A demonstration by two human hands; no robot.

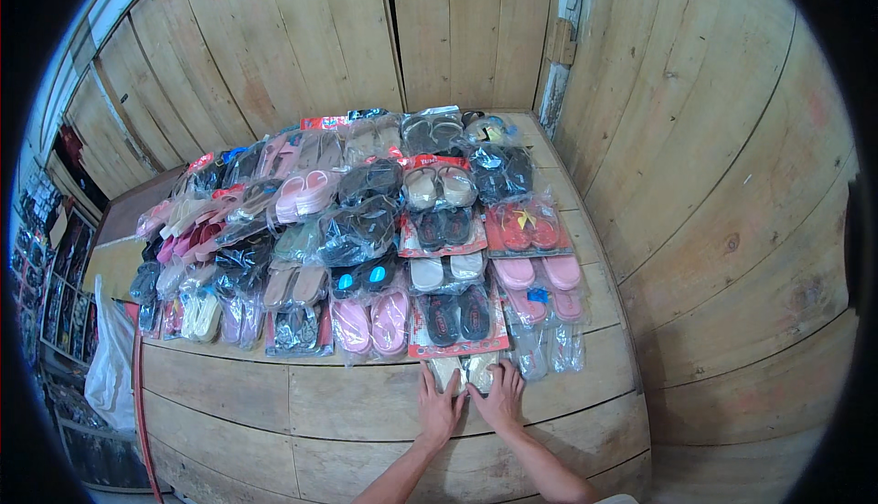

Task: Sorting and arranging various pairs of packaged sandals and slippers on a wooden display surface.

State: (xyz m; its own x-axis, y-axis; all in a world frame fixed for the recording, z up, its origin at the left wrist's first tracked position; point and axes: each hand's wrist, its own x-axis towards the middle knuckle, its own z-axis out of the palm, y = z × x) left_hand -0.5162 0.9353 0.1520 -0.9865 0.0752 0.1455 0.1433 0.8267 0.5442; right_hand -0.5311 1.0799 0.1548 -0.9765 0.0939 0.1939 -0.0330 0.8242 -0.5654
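Observation:
A pair of pale cream sandals in clear plastic lies at the front edge of a spread of wrapped footwear. My left hand grips the left side of this pack, fingers on its edge and top. On the right side, my right hand holds the pack in the same way, and the two thumbs come close together at the near edge. Just beyond are black slippers on a red-and-white card. To the right lie clear-wrapped greyish slippers; pink slippers lie to the left.
Several rows of plastic-wrapped sandals, including a red pair, cover the wooden platform toward the back. Plank walls rise at the right and behind. A white plastic bag hangs at the left, near racks of goods.

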